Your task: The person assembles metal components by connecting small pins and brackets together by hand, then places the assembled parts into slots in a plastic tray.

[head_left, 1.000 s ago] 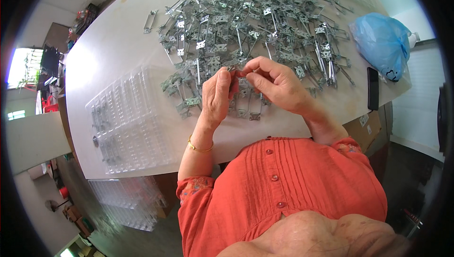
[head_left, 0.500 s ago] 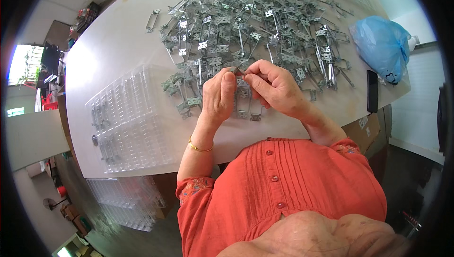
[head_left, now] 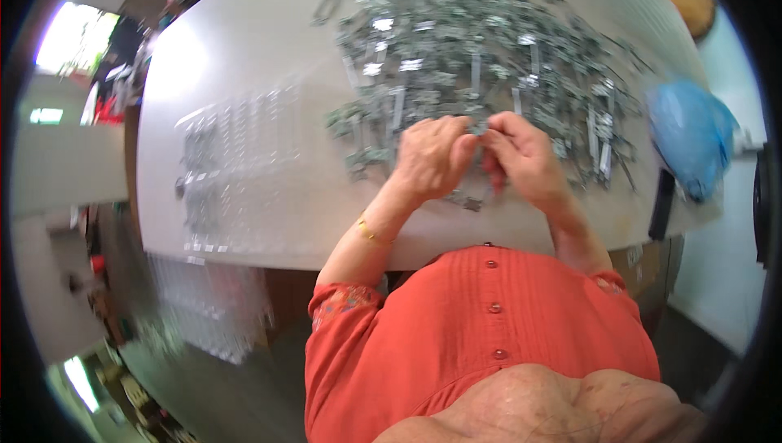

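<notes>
My left hand (head_left: pixel 434 156) and my right hand (head_left: pixel 524 159) meet at the near edge of a wide heap of grey metal brackets (head_left: pixel 456 60). The fingertips of both are pinched together on a small metal bracket (head_left: pixel 479 128), mostly hidden by the fingers and blurred. Below the hands, one loose bracket end (head_left: pixel 467 201) shows on the table. The heaped pieces look like long thin bars with flat plates at their ends.
Clear plastic trays (head_left: pixel 244 141) lie at the table's left, with metal pieces in their left slots. More clear trays (head_left: pixel 212 304) are stacked below the table edge. At the right are a blue plastic bag (head_left: pixel 692 137) and a black phone (head_left: pixel 662 205).
The view has turned, so the table and heap sit further right and are blurred. Both hands stay together with fingertips pinched on the small piece.
</notes>
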{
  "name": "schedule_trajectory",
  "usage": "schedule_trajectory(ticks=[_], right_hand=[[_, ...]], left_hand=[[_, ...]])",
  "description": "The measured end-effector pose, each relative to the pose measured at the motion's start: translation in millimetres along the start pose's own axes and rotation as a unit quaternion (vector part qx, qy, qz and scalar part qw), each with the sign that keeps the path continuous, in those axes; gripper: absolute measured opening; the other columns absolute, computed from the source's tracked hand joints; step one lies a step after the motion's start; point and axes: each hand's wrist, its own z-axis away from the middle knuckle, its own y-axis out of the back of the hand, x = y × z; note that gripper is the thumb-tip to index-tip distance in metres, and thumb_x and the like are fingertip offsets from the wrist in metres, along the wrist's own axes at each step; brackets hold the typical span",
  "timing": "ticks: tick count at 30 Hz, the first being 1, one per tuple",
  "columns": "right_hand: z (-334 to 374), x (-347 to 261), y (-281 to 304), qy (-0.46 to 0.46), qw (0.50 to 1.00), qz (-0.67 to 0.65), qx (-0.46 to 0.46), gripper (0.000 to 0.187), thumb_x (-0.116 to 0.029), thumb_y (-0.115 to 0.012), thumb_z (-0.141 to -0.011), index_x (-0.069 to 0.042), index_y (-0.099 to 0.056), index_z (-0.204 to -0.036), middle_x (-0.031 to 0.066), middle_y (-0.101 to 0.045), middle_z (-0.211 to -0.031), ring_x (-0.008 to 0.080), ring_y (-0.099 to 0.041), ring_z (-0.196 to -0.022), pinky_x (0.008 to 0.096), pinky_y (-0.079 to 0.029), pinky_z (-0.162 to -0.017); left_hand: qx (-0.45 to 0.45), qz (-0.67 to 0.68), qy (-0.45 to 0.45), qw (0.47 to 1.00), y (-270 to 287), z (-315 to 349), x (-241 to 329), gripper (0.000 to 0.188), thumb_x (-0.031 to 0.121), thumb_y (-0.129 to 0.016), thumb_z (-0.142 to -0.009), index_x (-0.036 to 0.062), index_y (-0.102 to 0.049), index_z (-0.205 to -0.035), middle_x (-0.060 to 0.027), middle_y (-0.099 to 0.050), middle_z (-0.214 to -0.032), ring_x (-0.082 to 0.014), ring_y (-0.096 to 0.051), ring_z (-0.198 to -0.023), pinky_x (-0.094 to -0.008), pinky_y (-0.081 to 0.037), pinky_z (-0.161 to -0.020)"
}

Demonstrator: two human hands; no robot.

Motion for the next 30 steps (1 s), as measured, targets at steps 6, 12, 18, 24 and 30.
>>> schedule_trajectory(ticks=[6,12,18,24,30], right_hand=[[3.2,3.4,20.2,0.0,0.998,0.036,-0.045,0.013,-0.015,-0.055,-0.104,-0.003,-0.06,-0.105,0.0001,-0.059,-0.076,0.0064,-0.053,-0.058,0.0231,-0.043,-0.048],[1.6,-0.9,9.6,0.194,0.978,0.011,0.07,0.018,-0.018,-0.053,-0.106,-0.002,-0.059,-0.108,0.0129,-0.067,-0.11,0.0081,-0.062,-0.073,0.0226,-0.051,-0.061],[-1.5,10.0,10.5,0.226,0.973,0.022,-0.043,0.018,-0.019,-0.053,-0.106,-0.002,-0.058,-0.11,0.0136,-0.065,-0.118,0.0114,-0.063,-0.082,0.0261,-0.053,-0.072],[3.1,14.2,8.7,0.236,0.972,0.004,-0.004,0.018,-0.018,-0.053,-0.106,-0.001,-0.058,-0.109,0.0096,-0.065,-0.113,0.0122,-0.062,-0.087,0.0281,-0.05,-0.083],[8.0,10.7,5.3,0.247,0.968,0.008,0.035,0.014,-0.014,-0.054,-0.105,-0.001,-0.058,-0.109,0.0079,-0.065,-0.108,0.0118,-0.061,-0.088,0.0278,-0.05,-0.084]], left_hand=[[0.056,0.006,-0.007,0.998,-6.7,0.6,-4.3,0.027,0.024,-0.052,-0.1,0.0,-0.064,-0.1,-0.0147,-0.065,-0.082,-0.0354,-0.064,-0.071,-0.0436,-0.049,-0.066],[0.026,-0.043,-0.021,0.999,-4.9,1.2,0.6,0.029,0.029,-0.051,-0.102,0.003,-0.062,-0.094,-0.011,-0.06,-0.073,-0.032,-0.061,-0.065,-0.0425,-0.048,-0.063],[0.059,-0.032,-0.057,0.996,-12.0,0.1,1.3,0.026,0.03,-0.052,-0.101,0.0079,-0.063,-0.094,-0.0058,-0.057,-0.071,-0.0272,-0.06,-0.064,-0.0395,-0.047,-0.063],[0.054,-0.02,-0.058,0.997,-11.3,2.0,4.7,0.03,0.035,-0.054,-0.1,0.008,-0.06,-0.09,-0.0067,-0.055,-0.071,-0.0283,-0.059,-0.063,-0.0399,-0.046,-0.063],[0.054,0.001,-0.045,0.998,-8.7,-3.7,10.4,0.028,0.034,-0.06,-0.096,0.0064,-0.063,-0.1,-0.0092,-0.061,-0.079,-0.0316,-0.063,-0.072,-0.0428,-0.049,-0.068]])
